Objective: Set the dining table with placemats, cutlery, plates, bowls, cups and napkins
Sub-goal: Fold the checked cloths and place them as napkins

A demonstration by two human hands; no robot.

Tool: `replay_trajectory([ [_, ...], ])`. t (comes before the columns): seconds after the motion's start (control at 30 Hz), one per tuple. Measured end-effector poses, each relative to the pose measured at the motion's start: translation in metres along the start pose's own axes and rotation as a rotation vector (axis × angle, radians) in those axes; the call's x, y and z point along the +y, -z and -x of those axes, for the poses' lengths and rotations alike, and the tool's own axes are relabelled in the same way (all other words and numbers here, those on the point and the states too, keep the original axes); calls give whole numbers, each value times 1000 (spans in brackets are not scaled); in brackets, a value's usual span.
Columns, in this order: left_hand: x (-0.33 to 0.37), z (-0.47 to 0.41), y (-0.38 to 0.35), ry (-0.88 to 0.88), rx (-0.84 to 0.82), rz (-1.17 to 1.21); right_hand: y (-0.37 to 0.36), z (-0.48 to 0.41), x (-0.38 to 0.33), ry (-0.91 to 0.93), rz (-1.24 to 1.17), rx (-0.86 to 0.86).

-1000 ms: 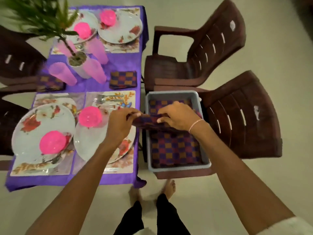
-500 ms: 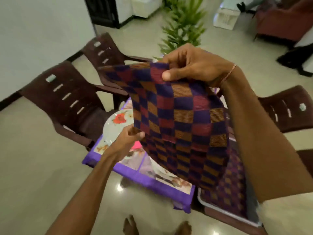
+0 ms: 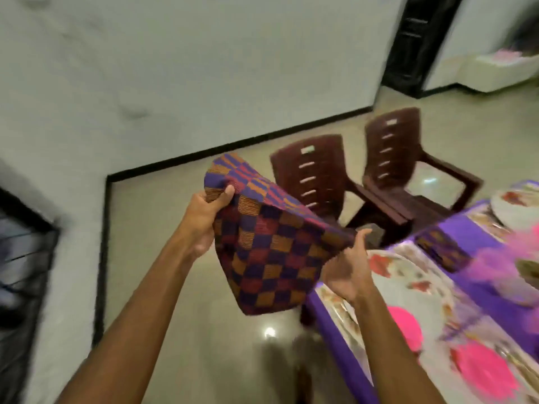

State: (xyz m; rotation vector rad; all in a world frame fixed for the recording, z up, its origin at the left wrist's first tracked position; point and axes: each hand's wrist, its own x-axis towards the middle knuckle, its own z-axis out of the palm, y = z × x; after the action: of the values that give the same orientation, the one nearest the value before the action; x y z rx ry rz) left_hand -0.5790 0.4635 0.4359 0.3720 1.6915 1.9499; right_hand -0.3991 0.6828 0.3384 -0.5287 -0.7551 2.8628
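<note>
Checked in purple, orange and maroon, the napkin (image 3: 271, 252) hangs in the air off the table's (image 3: 338, 345) left edge. It is over bare floor, stretched between both hands and sagging into a loose pouch below them.

The risks run from left to right. On the left only one corner is pinched, so if that pinch slips, the cloth probably swings down and drags on the floor. The slack middle could fold on itself untidily if the hands come together unevenly. On the right, the hanging lower edge sits close to the floral plate (image 3: 414, 290) and the pink bowls (image 3: 484, 371) by the table edge. Carried low across them, the napkin could catch a bowl and nudge it. The view is also smeared by head motion, so aiming for a spot on the table looks uncertain.

The left hand (image 3: 204, 225) grips the upper left corner, with its thumb laid over the top of the cloth and its fingers curled beneath. The right hand (image 3: 347, 272) pinches the right edge lower down, thumb raised against the fabric and palm towards the camera. The two hands are well apart, and the napkin is taut only along its top edge.

Beyond them stand two brown plastic chairs (image 3: 315, 170), and another napkin, folded (image 3: 437, 246), already lies on the purple tablecloth.
</note>
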Motion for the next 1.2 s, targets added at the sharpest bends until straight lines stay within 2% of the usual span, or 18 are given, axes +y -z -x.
replay_trajectory([
  [0.07,8,-4,34,4,185,-34,-14,-30,13,-94,48,-84],
  [0.13,12,-4,67,13,297,-108,-40,-59,15,-17,303,-126],
  [0.2,22,-2,108,-36,491,-175,-79,-104,23,44,640,-186],
  [0.37,36,6,138,-84,805,-312,-129,-164,21,192,989,-68],
  [0.53,33,6,174,-67,699,-522,-152,-214,11,207,1252,-258],
  [0.73,27,-28,213,9,687,-752,-168,-274,3,71,1265,-366],
  [1.0,1,-128,310,35,648,-718,-179,-379,46,-70,1078,-196],
  [1.07,-4,-154,337,33,641,-713,-185,-403,56,-61,1030,-151],
  [1.2,2,-211,369,46,648,-696,-201,-450,63,14,1115,-64],
])
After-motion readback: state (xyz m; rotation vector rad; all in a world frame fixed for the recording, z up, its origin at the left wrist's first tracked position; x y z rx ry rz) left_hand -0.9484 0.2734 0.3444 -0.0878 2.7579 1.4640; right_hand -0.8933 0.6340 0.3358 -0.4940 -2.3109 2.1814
